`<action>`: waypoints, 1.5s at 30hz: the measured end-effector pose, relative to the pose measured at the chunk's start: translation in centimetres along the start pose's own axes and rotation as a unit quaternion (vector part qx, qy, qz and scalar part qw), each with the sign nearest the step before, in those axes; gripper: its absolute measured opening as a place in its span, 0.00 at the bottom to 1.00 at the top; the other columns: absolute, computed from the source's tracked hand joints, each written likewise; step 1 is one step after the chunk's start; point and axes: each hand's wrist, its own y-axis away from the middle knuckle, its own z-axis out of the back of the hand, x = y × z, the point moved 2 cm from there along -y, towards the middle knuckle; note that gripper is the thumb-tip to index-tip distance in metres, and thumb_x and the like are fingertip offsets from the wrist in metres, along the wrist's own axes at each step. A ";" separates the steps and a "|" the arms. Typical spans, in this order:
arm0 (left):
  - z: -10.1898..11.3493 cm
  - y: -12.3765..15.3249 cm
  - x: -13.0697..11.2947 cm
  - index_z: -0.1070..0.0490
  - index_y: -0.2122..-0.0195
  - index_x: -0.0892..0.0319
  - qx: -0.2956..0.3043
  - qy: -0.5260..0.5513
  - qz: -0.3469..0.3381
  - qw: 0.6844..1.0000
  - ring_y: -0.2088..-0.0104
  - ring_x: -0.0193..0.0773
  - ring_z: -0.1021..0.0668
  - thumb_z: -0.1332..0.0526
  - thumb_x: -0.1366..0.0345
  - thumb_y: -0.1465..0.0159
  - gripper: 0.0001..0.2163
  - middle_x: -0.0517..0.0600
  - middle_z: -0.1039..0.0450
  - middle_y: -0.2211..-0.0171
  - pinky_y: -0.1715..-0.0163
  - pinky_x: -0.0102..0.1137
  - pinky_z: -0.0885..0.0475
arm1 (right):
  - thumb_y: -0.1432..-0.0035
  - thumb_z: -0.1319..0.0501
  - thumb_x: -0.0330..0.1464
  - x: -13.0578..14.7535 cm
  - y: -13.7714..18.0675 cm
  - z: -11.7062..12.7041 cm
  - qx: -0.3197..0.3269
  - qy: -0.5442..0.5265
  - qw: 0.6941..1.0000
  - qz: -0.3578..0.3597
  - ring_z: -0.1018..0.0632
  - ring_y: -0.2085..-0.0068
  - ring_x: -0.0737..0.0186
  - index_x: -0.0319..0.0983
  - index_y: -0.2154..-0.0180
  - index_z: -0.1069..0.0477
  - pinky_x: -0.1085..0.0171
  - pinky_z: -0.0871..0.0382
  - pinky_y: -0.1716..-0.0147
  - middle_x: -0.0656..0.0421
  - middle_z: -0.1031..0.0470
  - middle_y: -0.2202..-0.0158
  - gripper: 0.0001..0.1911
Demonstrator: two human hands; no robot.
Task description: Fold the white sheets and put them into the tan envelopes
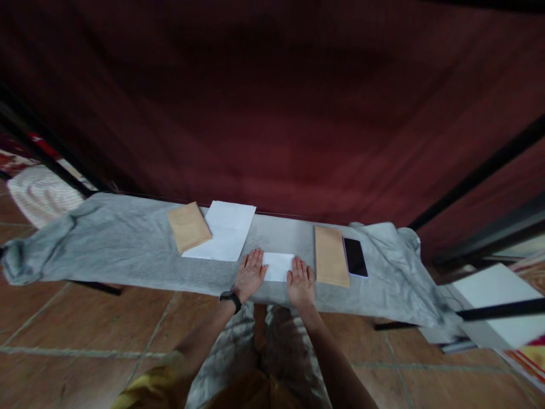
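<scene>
- The small white paper (278, 267) lies on the cloth-covered surface (128, 250).
- Left hand (250, 275) (dark wristband (232, 299) behind it) and right hand (301, 282) rest flat, unclenched, at its opposite ends.
- Brown paper (332, 257) lies right, beside the phone (355, 257).

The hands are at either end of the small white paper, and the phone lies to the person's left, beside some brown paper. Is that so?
Not quite: the head view shows the phone on the person's right. It does lie beside brown paper, and the left hand and right hand are at either end of the small white paper.
</scene>
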 end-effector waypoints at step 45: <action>2.3 1.7 -3.6 0.38 0.35 0.60 -0.002 0.070 -0.071 0.995 0.34 0.42 0.36 0.50 0.66 0.31 0.23 0.54 0.39 0.33 0.34 0.40 0.43 | 0.28 0.64 0.39 2.0 -1.8 0.1 -0.004 -0.192 0.981 -0.002 0.37 0.34 0.58 0.35 0.37 0.37 0.51 0.44 0.35 0.49 0.36 0.34 0.30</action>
